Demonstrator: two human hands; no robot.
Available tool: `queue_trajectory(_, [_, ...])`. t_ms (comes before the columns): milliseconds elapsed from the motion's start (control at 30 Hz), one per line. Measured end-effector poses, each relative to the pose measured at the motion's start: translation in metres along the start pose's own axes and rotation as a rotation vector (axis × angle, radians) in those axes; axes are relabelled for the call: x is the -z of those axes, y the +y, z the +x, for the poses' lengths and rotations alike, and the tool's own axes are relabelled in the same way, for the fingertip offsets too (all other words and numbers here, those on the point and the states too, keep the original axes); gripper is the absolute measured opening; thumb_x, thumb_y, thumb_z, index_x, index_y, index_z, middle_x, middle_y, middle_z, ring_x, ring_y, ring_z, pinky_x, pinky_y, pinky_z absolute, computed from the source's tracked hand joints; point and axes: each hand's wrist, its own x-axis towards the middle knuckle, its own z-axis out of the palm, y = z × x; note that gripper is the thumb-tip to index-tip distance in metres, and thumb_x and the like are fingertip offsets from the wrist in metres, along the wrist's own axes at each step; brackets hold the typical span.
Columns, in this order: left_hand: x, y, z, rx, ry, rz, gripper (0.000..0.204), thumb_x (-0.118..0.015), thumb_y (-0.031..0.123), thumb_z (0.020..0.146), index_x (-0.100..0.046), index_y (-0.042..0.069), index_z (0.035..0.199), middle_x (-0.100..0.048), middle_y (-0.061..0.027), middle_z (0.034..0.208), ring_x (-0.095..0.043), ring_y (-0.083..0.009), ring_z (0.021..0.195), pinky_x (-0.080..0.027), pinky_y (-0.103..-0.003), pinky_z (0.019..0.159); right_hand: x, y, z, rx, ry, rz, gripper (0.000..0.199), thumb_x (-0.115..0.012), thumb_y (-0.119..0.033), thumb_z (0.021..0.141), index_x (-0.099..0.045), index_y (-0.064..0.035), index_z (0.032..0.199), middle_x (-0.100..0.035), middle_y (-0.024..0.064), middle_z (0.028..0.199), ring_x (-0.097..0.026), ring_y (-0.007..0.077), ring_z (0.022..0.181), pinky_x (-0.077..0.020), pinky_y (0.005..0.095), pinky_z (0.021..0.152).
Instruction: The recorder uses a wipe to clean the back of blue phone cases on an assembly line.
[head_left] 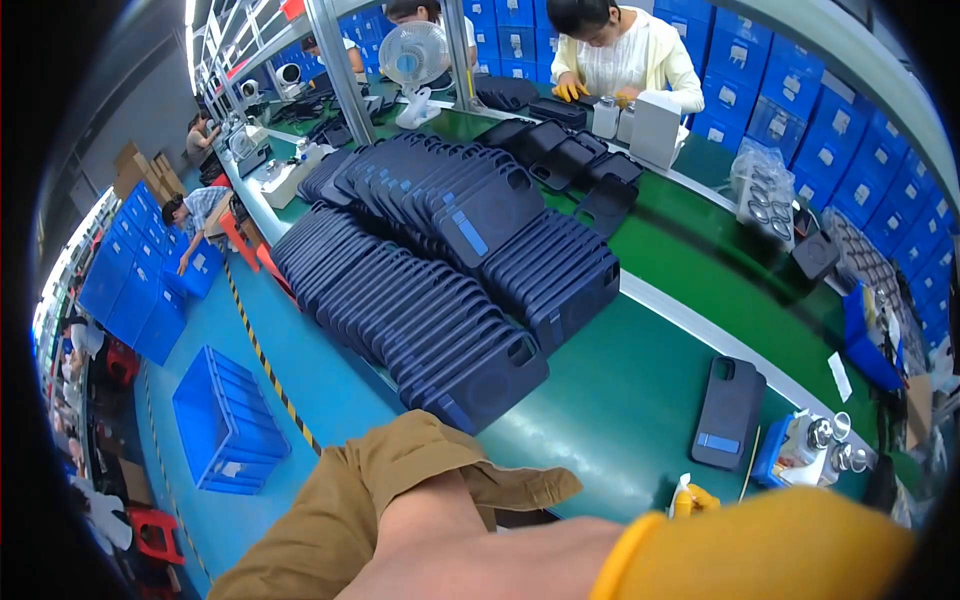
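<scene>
My left arm, in a brown sleeve with a loose cuff, reaches in from the lower left. Its bare wrist runs into a yellow glove, and my left hand [770, 545] is very close at the lower right. Its fingers do not show. Just beyond it, a small yellow and white shape [692, 496] peeks out; I cannot make out whether it is part of my right hand. Nearest to it, a dark phone case [728, 412] with a blue strip lies on the green table [590, 420]. Rows of stacked dark phone cases [450, 340] fill the table's middle.
A small blue tray [768, 455] with glass and metal jars stands at the right. Past a metal rail runs a dark green belt [690, 250]. Across it, a co-worker in yellow gloves [572, 88] handles black items. A blue crate [228, 420] sits on the floor at left.
</scene>
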Motion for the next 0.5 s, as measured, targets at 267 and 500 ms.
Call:
queue_trajectory(267, [0.052, 0.031, 0.067, -0.053, -0.024, -0.078, 0.022, -0.073, 0.02, 0.086, -0.072, 0.004, 0.101, -0.069, -0.0141, 0.095, -0.068, -0.0294, 0.084, -0.057, -0.041, 0.072, 0.033, -0.004, -0.017, 0.056, 0.015, -0.031, 0.01, -0.073, 0.0, 0.085, -0.069, 0.0014, 0.094, -0.057, 0.0047, 0.082, -0.043, 0.0141, 0.067, -0.036, 0.0284, 0.061])
queue_trajectory(500, [0.019, -0.014, 0.066, -0.117, 0.008, 0.039, 0.022, -0.072, 0.019, 0.086, -0.071, 0.004, 0.101, -0.069, -0.0145, 0.096, -0.067, -0.0297, 0.085, -0.056, -0.041, 0.072, 0.027, 0.0, -0.012, 0.292, -0.045, -0.081, 0.011, -0.074, -0.006, 0.088, -0.071, 0.0008, 0.095, -0.062, 0.008, 0.084, -0.051, 0.017, 0.071, -0.0426, 0.0307, 0.064])
